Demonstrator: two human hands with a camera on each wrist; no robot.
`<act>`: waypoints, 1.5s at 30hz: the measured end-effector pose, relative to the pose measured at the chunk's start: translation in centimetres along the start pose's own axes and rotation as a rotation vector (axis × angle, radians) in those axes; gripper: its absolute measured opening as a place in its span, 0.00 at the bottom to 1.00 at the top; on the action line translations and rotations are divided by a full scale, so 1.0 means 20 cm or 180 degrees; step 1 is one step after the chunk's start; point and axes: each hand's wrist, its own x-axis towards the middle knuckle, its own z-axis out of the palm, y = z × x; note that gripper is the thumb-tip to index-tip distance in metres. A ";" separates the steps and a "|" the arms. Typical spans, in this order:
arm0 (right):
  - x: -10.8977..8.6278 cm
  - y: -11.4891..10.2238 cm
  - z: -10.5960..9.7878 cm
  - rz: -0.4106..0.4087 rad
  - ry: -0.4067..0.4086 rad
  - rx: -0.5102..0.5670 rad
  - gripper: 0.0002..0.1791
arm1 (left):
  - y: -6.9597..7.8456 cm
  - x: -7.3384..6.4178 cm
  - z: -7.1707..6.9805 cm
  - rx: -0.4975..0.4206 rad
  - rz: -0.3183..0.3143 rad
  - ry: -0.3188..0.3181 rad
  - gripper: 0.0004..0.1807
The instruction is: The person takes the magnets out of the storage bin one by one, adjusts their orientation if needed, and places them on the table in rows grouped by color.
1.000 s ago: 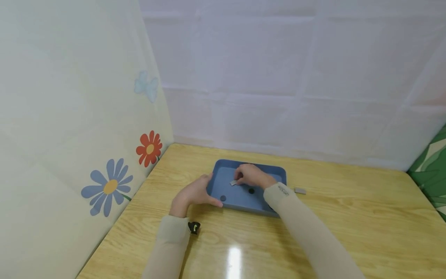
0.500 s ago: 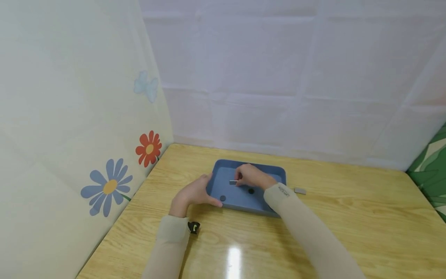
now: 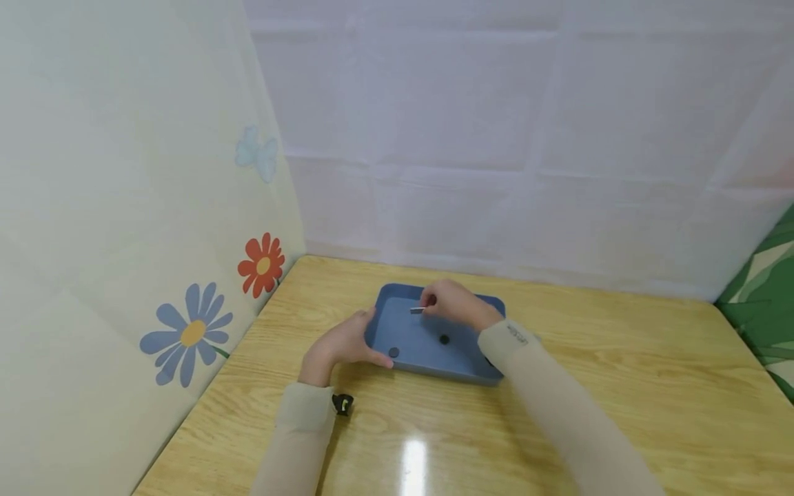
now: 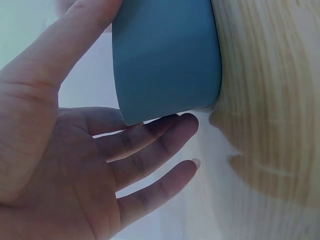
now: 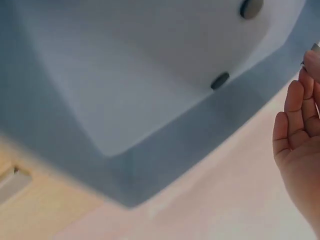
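A blue tray (image 3: 428, 364) lies on the wooden table (image 3: 620, 386). My left hand (image 3: 341, 342) holds its near left corner, thumb along the front wall and fingers (image 4: 150, 142) against the side of the tray (image 4: 165, 55). Over the far half of the tray, my right hand (image 3: 454, 303) pinches a small flat grey piece (image 3: 417, 310) held clear of the floor. Two dark round discs (image 3: 444, 339) (image 3: 393, 352) lie on the tray floor. In the right wrist view the discs (image 5: 220, 80) (image 5: 251, 7) show, and my right hand (image 5: 299, 150) is at the frame's edge.
A second grey piece (image 5: 12, 181) lies on the table just outside the tray. A small black thing (image 3: 342, 403) sits by my left wrist. White sheets wall in the back and left; the left one (image 3: 192, 334) bears flower stickers. A green leafy cloth (image 3: 763, 310) stands at the right.
My right hand has lifted the grey piece off the tray floor and carried it toward the far wall. The left hand has kept its hold on the corner.
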 end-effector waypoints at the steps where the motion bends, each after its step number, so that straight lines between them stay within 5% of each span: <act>1: -0.01 0.00 -0.02 0.0016 0.0010 0.0008 0.03 | 0.00 0.00 0.00 0.0010 0.0005 -0.0001 0.75; 24: -0.28 0.15 -0.30 0.0168 0.0411 0.0086 0.05 | 0.03 -0.01 -0.01 0.0075 0.0064 -0.0059 0.74; 45: -0.53 0.37 -0.38 0.0321 0.0582 0.0004 0.04 | 0.03 0.00 0.00 0.0095 0.0029 -0.0094 0.74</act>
